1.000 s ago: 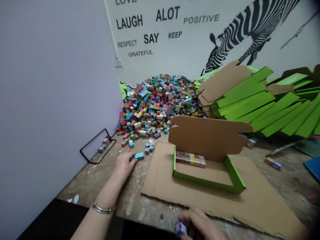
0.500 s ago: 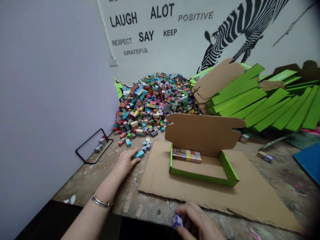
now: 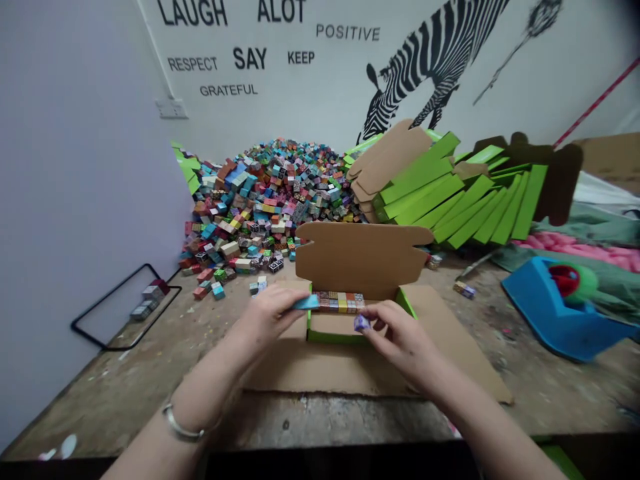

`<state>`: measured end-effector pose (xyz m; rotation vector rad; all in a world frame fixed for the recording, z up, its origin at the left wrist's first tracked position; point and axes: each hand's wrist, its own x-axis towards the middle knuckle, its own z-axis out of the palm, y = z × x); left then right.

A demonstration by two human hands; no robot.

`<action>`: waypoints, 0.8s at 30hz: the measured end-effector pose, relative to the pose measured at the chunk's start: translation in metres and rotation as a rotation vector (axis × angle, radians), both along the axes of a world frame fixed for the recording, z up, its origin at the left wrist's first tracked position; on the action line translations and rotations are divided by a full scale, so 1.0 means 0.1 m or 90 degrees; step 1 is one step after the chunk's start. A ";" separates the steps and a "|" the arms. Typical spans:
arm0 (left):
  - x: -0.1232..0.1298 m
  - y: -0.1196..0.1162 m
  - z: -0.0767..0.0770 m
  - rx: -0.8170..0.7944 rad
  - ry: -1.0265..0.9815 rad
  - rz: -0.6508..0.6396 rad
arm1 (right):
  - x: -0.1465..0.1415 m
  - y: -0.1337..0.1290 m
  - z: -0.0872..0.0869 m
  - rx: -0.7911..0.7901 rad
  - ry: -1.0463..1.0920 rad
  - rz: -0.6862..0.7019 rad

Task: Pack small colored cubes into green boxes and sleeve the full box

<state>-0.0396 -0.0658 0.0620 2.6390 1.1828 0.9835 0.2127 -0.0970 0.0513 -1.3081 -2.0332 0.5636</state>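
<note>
An unlidded green and brown cardboard box (image 3: 340,337) stands in front of me on a flat cardboard sheet (image 3: 320,373), its brown flap (image 3: 365,252) raised at the back. Along its back wall lies a row of small patterned blocks (image 3: 345,302). Over the box's left end, my left hand (image 3: 273,310) is closed on a light blue block (image 3: 306,302). My right hand (image 3: 397,330) pinches a purple and white patterned block (image 3: 361,323) above the box's front half. Fingers partly cover both held blocks.
A big heap of colourful blocks (image 3: 270,200) rises against the wall. Green folded boxes (image 3: 450,200) are stacked to its right. A blue tape dispenser (image 3: 555,313) sits at the right, and a black wire frame (image 3: 125,307) with a few blocks lies at the left.
My left hand has lifted the blue block off the table and carried it right to the box. My right hand has risen from the table edge to the box with the purple block. The view shifted right.
</note>
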 end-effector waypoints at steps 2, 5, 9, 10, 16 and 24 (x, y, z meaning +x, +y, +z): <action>0.26 0.10 0.02 -0.044 0.066 -0.047 | 0.01 0.18 -0.05 0.014 -0.038 -0.011; 0.53 0.22 -0.10 -0.081 0.120 -0.084 | -0.03 0.34 -0.11 -0.010 -0.096 -0.018; 0.65 0.31 -0.30 -0.118 0.166 -0.079 | -0.11 0.41 -0.14 -0.062 -0.134 -0.030; 0.66 0.32 -0.32 -0.130 0.176 -0.076 | -0.12 0.42 -0.14 -0.071 -0.140 -0.033; 0.75 0.36 -0.28 -0.198 0.203 -0.053 | -0.11 0.46 -0.12 -0.109 -0.156 -0.044; 0.78 0.29 -0.20 -0.240 0.194 -0.035 | -0.08 0.47 -0.14 -0.136 -0.148 -0.054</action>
